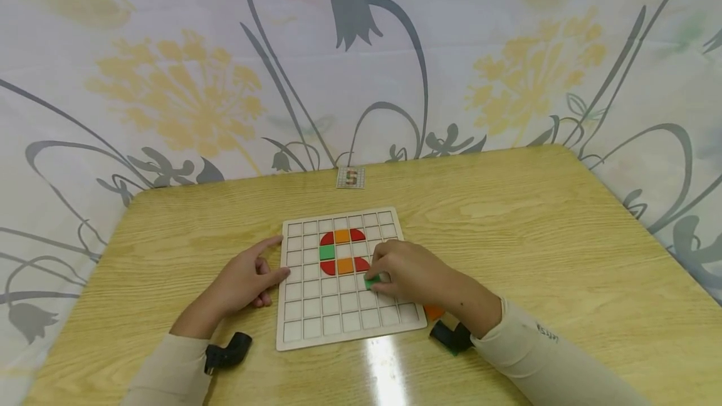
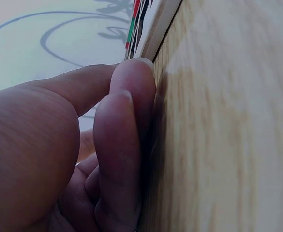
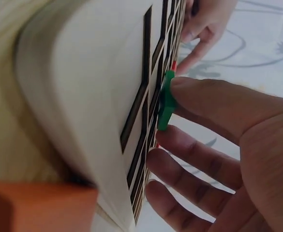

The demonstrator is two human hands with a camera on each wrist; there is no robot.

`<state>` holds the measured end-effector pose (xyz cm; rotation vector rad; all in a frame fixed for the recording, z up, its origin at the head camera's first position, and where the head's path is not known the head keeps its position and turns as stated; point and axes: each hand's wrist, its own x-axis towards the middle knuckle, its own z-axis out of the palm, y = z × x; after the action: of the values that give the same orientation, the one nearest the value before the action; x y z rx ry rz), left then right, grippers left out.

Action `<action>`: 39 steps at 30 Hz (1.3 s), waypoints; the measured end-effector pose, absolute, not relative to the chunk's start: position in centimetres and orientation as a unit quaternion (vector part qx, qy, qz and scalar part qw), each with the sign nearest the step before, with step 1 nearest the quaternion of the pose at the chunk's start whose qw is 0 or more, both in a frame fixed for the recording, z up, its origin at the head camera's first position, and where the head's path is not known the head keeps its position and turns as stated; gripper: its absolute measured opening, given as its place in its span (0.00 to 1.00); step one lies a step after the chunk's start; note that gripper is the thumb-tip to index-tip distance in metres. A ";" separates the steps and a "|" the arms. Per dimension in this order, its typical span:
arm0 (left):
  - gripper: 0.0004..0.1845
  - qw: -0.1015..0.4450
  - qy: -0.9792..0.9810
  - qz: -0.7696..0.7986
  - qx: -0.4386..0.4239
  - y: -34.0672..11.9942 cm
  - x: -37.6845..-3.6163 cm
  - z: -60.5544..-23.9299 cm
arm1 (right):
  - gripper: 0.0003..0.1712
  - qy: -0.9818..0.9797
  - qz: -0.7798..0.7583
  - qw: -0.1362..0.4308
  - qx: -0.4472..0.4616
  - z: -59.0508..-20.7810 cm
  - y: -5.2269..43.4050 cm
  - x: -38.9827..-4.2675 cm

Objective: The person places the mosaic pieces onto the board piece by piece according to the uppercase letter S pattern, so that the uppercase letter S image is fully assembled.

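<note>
Seating: my right hand (image 1: 414,271) pinches the green tile (image 1: 371,281); I lower it flat into its cell while left hand (image 1: 248,277) fingers, straight, brace the board (image 1: 299,331)

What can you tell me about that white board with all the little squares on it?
The grid board is a pale, flat square tray, seemingly painted wood, divided into rows of small square cells. It lies flat on the wooden table. Red, orange and green tiles fill some upper cells, forming a curved shape. The left hand rests against its left edge, fingertips touching the rim. The right hand holds a green piece over a cell right of the middle. An orange piece lies just off its right corner.
</note>
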<state>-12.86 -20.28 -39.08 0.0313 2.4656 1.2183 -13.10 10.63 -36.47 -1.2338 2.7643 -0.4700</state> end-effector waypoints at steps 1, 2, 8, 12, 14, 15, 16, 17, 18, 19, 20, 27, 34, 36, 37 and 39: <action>0.39 0.195 0.879 0.434 0.010 -20.3 -12.9 -39.1 | 0.09 0.901 -0.152 0.041 -0.404 -36.5 10.7 -13.1; 0.38 0.196 0.879 0.434 0.010 -20.3 -12.9 -39.1 | 0.09 0.900 -0.150 0.043 -0.406 -36.4 10.7 -13.2; 0.38 0.199 0.878 0.435 0.007 -20.3 -12.9 -39.1 | 0.11 0.901 -0.139 0.054 -0.408 -36.4 10.8 -13.2; 0.38 0.199 0.878 0.434 0.008 -20.2 -12.9 -39.1 | 0.11 0.901 -0.143 0.053 -0.406 -36.7 10.8 -13.2; 0.38 0.199 0.879 0.434 0.010 -20.2 -12.9 -39.0 | 0.11 0.901 -0.148 0.050 -0.404 -36.8 10.7 -13.2; 0.38 0.199 0.878 0.434 0.010 -20.2 -12.9 -39.0 | 0.11 0.901 -0.151 0.048 -0.403 -36.8 10.7 -13.2; 0.38 0.199 0.879 0.434 0.010 -20.2 -12.9 -38.9 | 0.11 0.902 -0.153 0.046 -0.402 -36.8 10.7 -13.2; 0.38 0.198 0.879 0.434 0.010 -20.2 -12.9 -38.9 | 0.11 0.902 -0.155 0.042 -0.402 -36.9 10.6 -13.2; 0.38 0.198 0.879 0.433 0.009 -20.2 -12.9 -38.9 | 0.11 0.902 -0.155 0.039 -0.402 -36.9 10.6 -13.2; 0.38 0.198 0.879 0.433 0.008 -20.2 -12.9 -38.9 | 0.11 0.901 -0.157 0.035 -0.402 -36.9 10.6 -13.2; 0.38 0.199 0.880 0.432 0.008 -20.2 -12.9 -38.9 | 0.10 0.901 -0.159 0.031 -0.403 -37.0 10.6 -13.2; 0.38 0.198 0.880 0.431 0.007 -20.2 -12.9 -38.9 | 0.09 0.898 -0.164 0.019 -0.408 -37.0 10.5 -13.2; 0.38 0.198 0.879 0.433 0.008 -20.2 -12.9 -38.9 | 0.11 0.895 -0.147 0.034 -0.419 -36.8 10.6 -13.3; 0.38 0.198 0.879 0.435 0.009 -20.3 -12.9 -38.9 | 0.11 0.895 -0.147 0.044 -0.419 -36.7 10.7 -13.3; 0.38 0.198 0.878 0.435 0.009 -20.3 -12.9 -38.9 | 0.12 0.895 -0.149 0.049 -0.417 -36.6 10.7 -13.3; 0.38 0.198 0.878 0.437 0.010 -20.3 -12.9 -39.0 | 0.12 0.896 -0.150 0.057 -0.413 -36.6 10.8 -13.3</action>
<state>-12.91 -20.27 -38.95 0.0273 2.4562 1.2220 -13.34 10.78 -36.62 -1.2534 2.7188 -0.4564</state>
